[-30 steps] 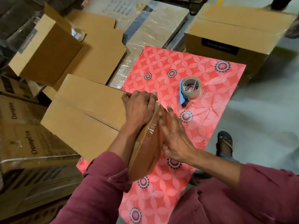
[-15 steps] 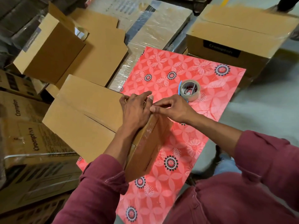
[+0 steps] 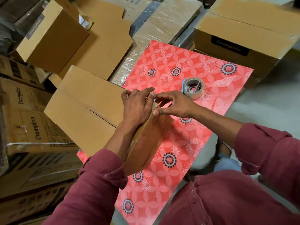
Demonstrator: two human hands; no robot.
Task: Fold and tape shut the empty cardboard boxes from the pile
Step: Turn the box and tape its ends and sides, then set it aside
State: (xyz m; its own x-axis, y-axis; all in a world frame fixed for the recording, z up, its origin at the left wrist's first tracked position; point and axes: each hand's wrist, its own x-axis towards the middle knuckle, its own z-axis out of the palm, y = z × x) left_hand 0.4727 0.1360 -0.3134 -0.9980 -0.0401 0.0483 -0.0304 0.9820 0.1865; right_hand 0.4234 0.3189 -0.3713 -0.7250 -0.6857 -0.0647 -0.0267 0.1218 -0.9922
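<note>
cardboard box [image 3: 90,108] lying on the left part of a red flowered table cover [image 3: 186,143], overhanging its left edge, top flaps closed with the seam running across. brown tape strip [image 3: 146,127] laid along the box's right edge, running near to far. left hand [image 3: 138,108] resting palm down on the far right corner of the box, fingers spread and fairly straight, pressing the tape end. right hand [image 3: 175,104] reaching in from the right, fingertips meeting the left fingertips at that same corner, fingers curled, thumb against the box's right side; appears to pinch the tape end, though the tape itself cannot be made out between the fingers. tape roll [image 3: 193,89] standing flat on the cover just beyond the right hand, apart from it, blue tab at its left side. second folded box [image 3: 52,36] tilted at far left, on flat cardboard sheets [image 3: 105,43]. printed cartons [image 3: 29,127] stacked along the left. large brown carton [image 3: 243,38] at far right, touching the cover's far edge. maroon sleeves [image 3: 90,184] on both arms.
</note>
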